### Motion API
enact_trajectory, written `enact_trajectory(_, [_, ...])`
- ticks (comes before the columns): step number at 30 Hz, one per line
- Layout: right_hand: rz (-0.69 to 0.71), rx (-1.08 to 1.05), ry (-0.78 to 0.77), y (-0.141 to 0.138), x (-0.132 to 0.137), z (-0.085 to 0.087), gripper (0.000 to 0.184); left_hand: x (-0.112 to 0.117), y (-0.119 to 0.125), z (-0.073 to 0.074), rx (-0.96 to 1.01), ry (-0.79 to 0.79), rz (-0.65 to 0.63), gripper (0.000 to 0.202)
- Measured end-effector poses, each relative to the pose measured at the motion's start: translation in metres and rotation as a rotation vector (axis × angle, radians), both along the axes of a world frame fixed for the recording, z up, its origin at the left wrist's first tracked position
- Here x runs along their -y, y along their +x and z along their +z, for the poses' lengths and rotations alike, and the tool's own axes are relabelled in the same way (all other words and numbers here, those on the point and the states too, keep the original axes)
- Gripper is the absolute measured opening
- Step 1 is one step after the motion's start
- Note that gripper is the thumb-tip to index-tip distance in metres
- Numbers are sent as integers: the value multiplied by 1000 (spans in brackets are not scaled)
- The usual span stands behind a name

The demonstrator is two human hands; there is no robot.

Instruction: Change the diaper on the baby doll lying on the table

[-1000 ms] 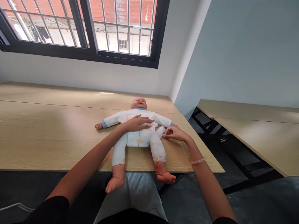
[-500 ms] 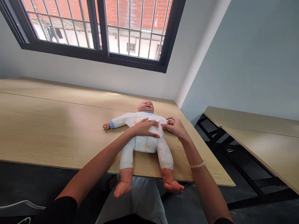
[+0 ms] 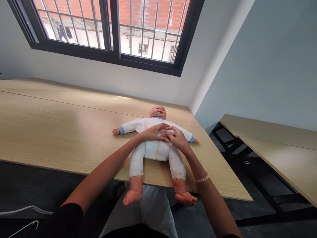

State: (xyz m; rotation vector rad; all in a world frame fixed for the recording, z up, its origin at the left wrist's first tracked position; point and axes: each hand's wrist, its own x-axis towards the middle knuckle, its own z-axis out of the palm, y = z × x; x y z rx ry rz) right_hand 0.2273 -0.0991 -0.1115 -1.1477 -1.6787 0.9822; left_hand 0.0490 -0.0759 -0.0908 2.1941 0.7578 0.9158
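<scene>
A baby doll lies face up on the wooden table, dressed in a white shirt with blue cuffs and a blue collar. My left hand rests over the shirt front, its fingers curved in at the cloth. From the other side my right hand meets it, with thumb and fingers pinched on the shirt's front. The fingertips of both hands come together over the doll's belly and partly hide the cloth between them. Below, the doll's lower body and white upper legs show, with bare feet hanging past the table edge.
The light wooden table runs along the wall beneath a barred window. A second table with dark legs stands to the right, across a gap. My legs are under the near edge.
My right hand has moved left from the doll's side to the middle of its belly, beside my left hand. The doll's arm on that side now shows. The view has shifted slightly.
</scene>
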Motion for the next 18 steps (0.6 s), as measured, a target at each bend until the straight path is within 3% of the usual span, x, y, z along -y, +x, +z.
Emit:
enact_trajectory(3, [61,-5,21,0,3,-3,29,-4,-22,1,286,-177,-26,33])
enact_trajectory(7, [35,82,57,-3,5,-4,26,-15,-71,-5,438,-297,117,25])
enact_trajectory(10, [44,56,70,-2,7,1,32,-18,-107,-9,306,-441,165,30])
enact_trajectory(13, [37,-52,121,1,8,8,40,-15,-128,-10,74,-529,119,32])
enact_trajectory(18, [-8,-89,166,2,7,7,42,-7,-124,-17,-212,-461,52,35])
